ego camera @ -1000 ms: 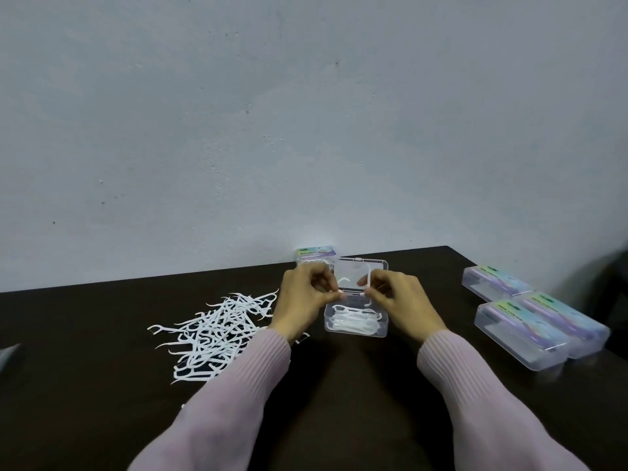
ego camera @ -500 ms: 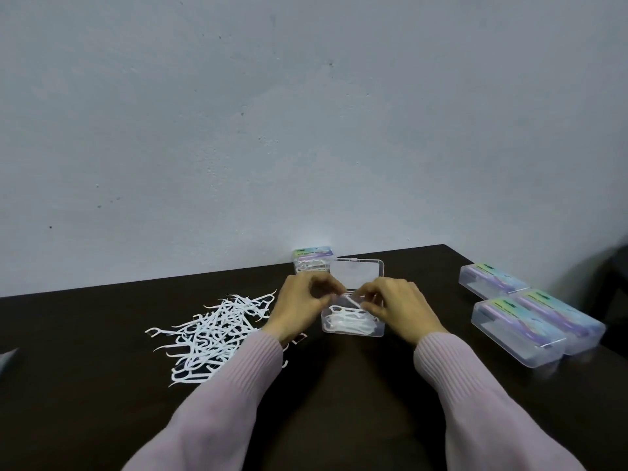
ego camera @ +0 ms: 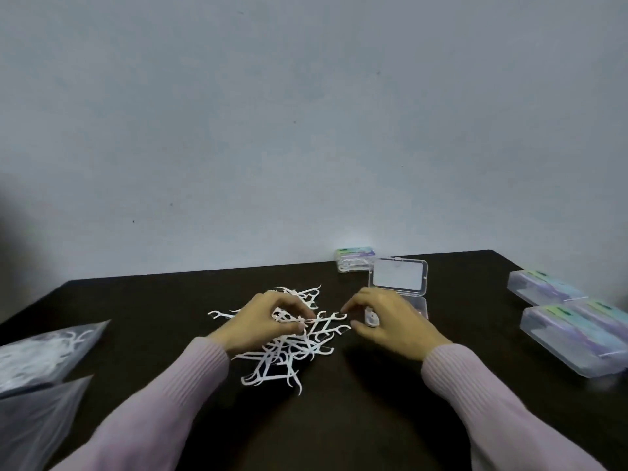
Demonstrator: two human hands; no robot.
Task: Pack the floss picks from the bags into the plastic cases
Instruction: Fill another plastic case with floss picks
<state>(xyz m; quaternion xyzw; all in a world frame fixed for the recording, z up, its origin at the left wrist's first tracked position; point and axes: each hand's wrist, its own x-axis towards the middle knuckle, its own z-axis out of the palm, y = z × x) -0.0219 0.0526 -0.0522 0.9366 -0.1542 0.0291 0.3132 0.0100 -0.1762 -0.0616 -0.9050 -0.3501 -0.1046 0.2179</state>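
A loose pile of white floss picks lies on the dark table in the middle. My left hand rests on the pile with curled fingers and pinches one pick at its fingertips. My right hand hovers just right of the pile. Its thumb and forefinger are apart on either side of the head of a pick. Behind it stands the open clear case with its lid raised. The hand hides most of the case's base.
Two plastic bags lie at the left edge, the upper one holding picks. A filled closed case sits by the wall. Three closed cases stand at the right. The wall runs along the table's far edge.
Both hands have left the open case and moved left to the pile of picks. The view has turned left, which brings the bags into sight.
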